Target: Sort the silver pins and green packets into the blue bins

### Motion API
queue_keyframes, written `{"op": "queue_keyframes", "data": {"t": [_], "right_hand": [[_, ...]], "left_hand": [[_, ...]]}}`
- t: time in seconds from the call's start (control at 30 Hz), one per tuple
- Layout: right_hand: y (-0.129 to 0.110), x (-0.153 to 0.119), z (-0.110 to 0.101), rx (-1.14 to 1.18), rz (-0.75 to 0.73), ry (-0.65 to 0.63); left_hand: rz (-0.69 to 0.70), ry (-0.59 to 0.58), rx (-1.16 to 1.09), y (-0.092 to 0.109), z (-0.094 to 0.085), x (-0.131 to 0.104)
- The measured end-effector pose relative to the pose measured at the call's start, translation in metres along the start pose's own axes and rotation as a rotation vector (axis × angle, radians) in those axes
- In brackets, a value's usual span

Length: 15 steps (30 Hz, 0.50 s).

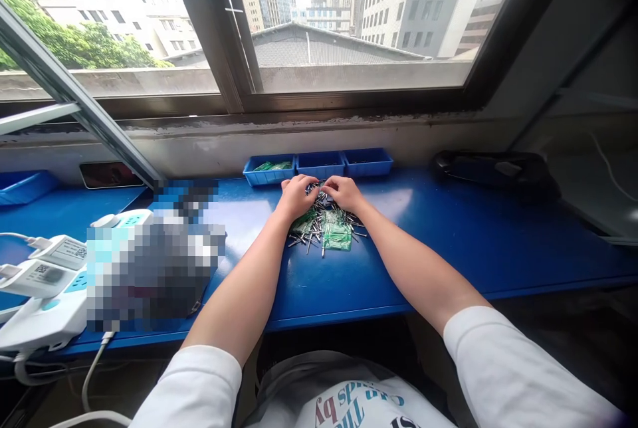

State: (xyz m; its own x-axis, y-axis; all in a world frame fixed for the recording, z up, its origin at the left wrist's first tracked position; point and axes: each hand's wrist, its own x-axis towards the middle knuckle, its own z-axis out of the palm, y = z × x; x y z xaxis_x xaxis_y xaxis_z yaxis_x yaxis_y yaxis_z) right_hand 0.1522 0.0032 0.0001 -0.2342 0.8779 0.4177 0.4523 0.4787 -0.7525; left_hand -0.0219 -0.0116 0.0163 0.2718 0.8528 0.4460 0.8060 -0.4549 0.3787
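My left hand [298, 196] and my right hand [345, 193] are close together over the far side of a loose pile, fingers curled inward and fingertips nearly meeting. Whatever the fingertips pinch is too small to make out. Under and in front of them lie many thin, dark and silvery metal pins [311, 236], scattered in all directions. Green circuit boards [337, 232] lie among the pins, the clearest ones at the near side. Part of the pile is hidden by my hands.
Behind my hands three blue bins stand in a row: the left bin [264, 177] holds green boards, then the middle bin [320, 169] and right bin [369, 166]. A white power strip [64, 315] lies left on the blue table [448, 235]; a black bag [493, 172] lies right.
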Motion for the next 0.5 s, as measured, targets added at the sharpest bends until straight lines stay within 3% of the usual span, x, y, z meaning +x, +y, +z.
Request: {"op": "queue_keyframes", "data": {"t": [0.1,0.2,0.5], "right_hand": [[0.002,0.003,0.002,0.2,0.044,-0.006],[0.002,0.005,0.002,0.344,0.092,0.003],[-0.002,0.005,-0.002,0.344,0.065,0.069]], "left_hand": [[0.096,-0.041,-0.062,0.003,0.0,0.0],[0.103,-0.065,-0.106,0.003,0.002,0.001],[0.046,0.012,-0.093,-0.008,0.008,0.005]]}}
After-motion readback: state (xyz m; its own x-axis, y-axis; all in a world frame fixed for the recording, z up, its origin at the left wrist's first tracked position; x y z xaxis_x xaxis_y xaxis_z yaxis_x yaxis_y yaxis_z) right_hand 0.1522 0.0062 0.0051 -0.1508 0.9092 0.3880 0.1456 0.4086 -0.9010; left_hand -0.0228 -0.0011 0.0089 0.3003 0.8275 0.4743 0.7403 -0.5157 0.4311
